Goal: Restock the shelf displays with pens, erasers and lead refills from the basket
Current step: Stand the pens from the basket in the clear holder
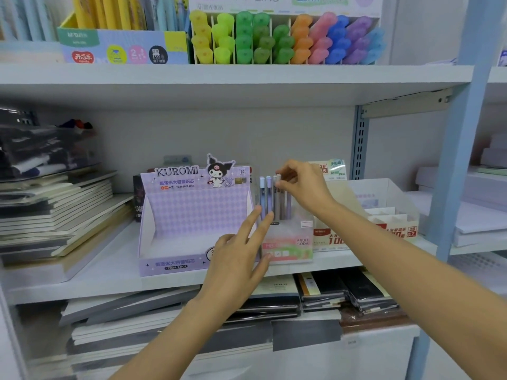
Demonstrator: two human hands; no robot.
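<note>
My right hand (301,185) pinches a refill (277,202) standing in the box (292,244). My left hand (237,260), fingers straight, touches the box.

Pale shelves (219,78), blue upright (452,160), seemingly grey wall (219,133).
</note>
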